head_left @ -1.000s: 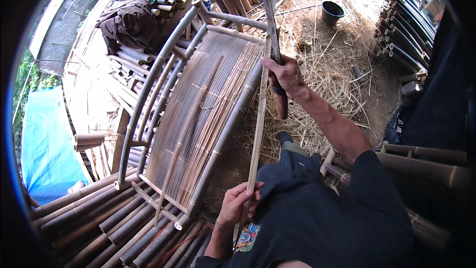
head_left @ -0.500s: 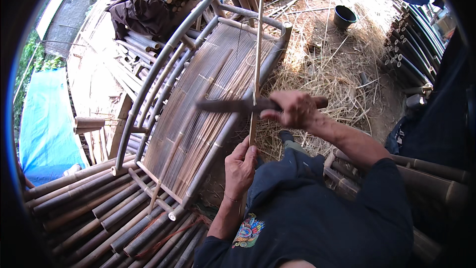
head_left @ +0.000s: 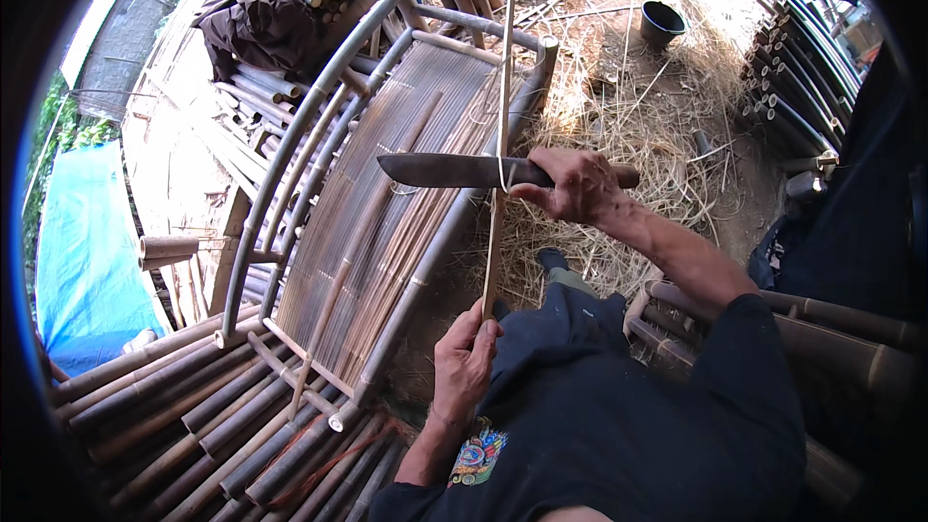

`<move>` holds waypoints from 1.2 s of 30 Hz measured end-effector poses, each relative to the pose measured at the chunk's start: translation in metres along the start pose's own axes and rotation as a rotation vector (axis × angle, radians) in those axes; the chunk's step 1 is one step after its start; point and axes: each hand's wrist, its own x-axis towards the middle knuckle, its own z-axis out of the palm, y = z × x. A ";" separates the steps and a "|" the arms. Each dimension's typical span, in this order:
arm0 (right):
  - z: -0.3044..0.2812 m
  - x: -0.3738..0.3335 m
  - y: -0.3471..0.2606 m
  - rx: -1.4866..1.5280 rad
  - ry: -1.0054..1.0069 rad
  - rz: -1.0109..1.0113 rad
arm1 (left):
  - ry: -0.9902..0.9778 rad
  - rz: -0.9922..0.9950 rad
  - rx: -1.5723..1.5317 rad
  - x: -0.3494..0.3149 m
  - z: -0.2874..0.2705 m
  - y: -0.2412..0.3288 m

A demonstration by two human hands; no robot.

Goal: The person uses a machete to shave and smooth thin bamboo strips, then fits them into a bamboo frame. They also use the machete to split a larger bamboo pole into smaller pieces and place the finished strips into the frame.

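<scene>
My right hand [head_left: 577,186] is wrapped round the dark handle of a large knife [head_left: 435,171], a machete with a broad blade pointing left. The blade crosses a long thin bamboo strip [head_left: 504,97], and a pale shaving curls over it near the handle. Between the thumb and fingers of my left hand [head_left: 464,356], the strip's lower part is pinched. From there the strip rises away from me, past the edge of a bamboo bench [head_left: 387,184] with a slatted seat. The knife hangs above the bench's near rail.
Bamboo poles [head_left: 164,406] lie stacked at lower left, beside a blue tarp [head_left: 87,251]. Pale shavings [head_left: 628,135] cover the ground ahead, with a black bucket [head_left: 661,27] beyond. More poles [head_left: 802,87] are piled at right; thick bamboo [head_left: 831,353] lies by my right arm.
My right hand and the knife have moved a little farther up along the strip, and the blade is sharper in view. My left hand has dropped slightly, still pinching the strip.
</scene>
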 end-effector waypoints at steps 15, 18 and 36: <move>-0.047 0.046 0.113 -0.203 0.011 0.184 | -0.111 -0.076 0.117 -0.091 -0.069 -0.038; -0.052 0.045 0.128 -0.203 0.009 0.293 | -0.094 -0.104 0.152 -0.099 -0.074 -0.048; -0.007 -0.023 -0.028 0.074 0.084 -0.072 | -0.059 -0.105 -0.289 -0.011 -0.008 0.001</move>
